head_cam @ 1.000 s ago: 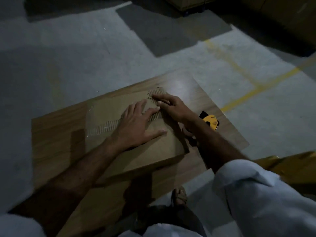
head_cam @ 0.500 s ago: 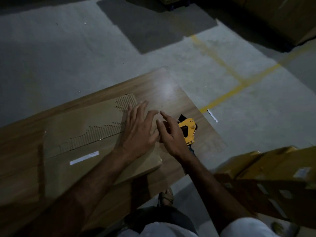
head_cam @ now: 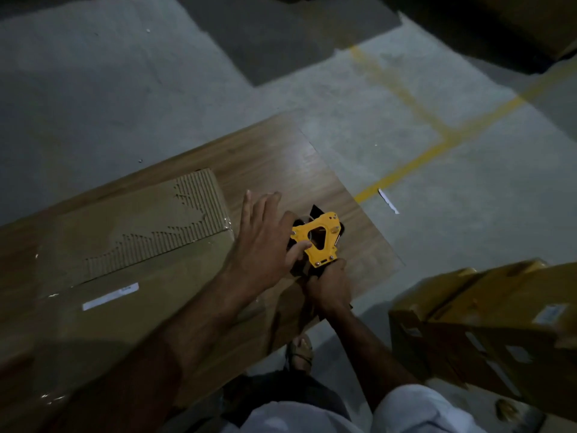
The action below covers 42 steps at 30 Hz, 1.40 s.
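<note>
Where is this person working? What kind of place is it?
Probably a warehouse or packing area. The concrete floor has painted yellow lines, cardboard cartons sit on the right, and the right hand grips a yellow tape dispenser beside a flat cardboard box on a wooden board.

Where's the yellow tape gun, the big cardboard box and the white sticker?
tape gun [head_cam: 326,250]: head view, on its yellow side plate.
cardboard box [head_cam: 150,232]: head view, on its torn top face.
white sticker [head_cam: 110,296]: head view, on the sticker's middle.
</note>
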Tool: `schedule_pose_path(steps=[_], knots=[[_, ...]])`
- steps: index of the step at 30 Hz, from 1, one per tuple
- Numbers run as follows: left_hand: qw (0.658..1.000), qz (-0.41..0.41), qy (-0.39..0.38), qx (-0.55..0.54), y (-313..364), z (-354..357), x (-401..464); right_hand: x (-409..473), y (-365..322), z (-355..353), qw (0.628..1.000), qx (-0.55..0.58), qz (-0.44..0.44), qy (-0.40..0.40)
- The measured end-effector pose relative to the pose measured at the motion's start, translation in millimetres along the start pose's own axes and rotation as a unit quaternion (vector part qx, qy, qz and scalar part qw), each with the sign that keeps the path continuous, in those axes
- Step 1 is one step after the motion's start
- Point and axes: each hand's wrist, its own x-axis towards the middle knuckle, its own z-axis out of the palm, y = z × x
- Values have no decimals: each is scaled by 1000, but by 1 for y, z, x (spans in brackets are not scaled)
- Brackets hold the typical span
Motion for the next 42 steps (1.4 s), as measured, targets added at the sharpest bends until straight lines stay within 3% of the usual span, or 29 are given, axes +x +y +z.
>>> schedule_pose_path(steps=[4,8,10,13,20,23,27,32,39,42], knots=[[993,-31,93,-71,-20,-15,2,5,-5,-8,997,24,-67,16],[975,-137,154,-86,-71,-34,10,6,-25,-27,980,101,-172,-7],[970,-189,136,-73,-101,-39,14,2,-48,-37,967,148,-202,-38],[968,-241,35,-61,-137,-42,13,-5,-87,-49,953,200,-215,-76],[968,-238,-2,-78,-163,-48,5,-22,-169,-67,886,325,-182,-275],[955,-237,-8,-177,-177,-54,-1,-26,-188,-63,880,334,-173,-288],[908,-214,-9,-359,-189,-59,-4,-32,-205,-56,872,346,-166,-304],[894,-193,-17,-404,-201,-60,6,-41,-220,-48,872,317,-188,-322],[832,-195,-3,-519,-220,-50,22,-46,-239,-41,885,264,-214,-319],[822,-175,-10,-542,-226,-45,26,-46,-235,-38,892,244,-204,-321]])
